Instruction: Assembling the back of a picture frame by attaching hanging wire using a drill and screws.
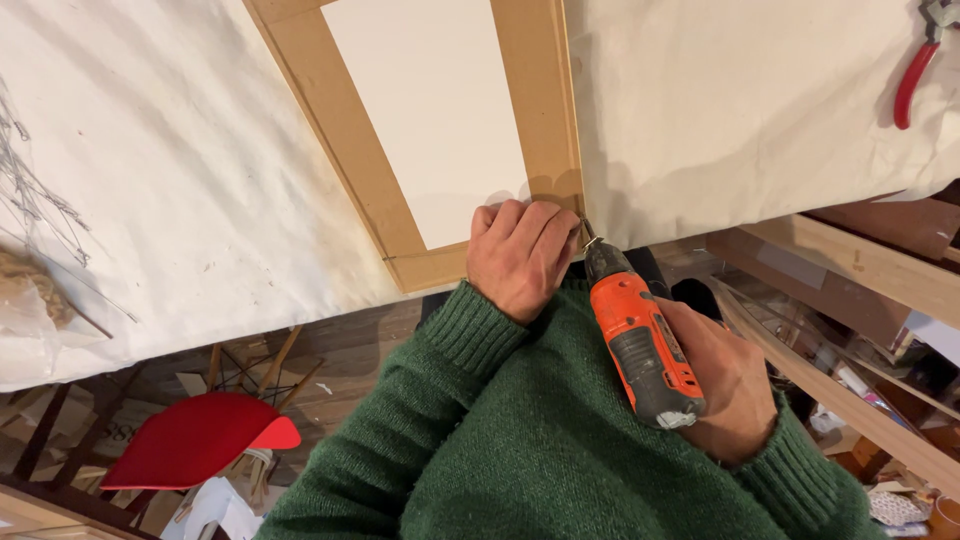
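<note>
Orange drill [640, 345] in right hand [725, 385], left hand [520, 255] steadying wooden frame [545, 100]

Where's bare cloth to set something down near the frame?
Free: white cloth between wooden frame and wire bundle; also cloth between frame and red pliers. Crowded: the frame's near corner, with left hand, right hand and orange drill.

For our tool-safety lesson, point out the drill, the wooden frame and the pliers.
drill [645, 345], head view, on its orange body.
wooden frame [345, 140], head view, on its left rail.
pliers [912, 82], head view, on a red handle.
</note>
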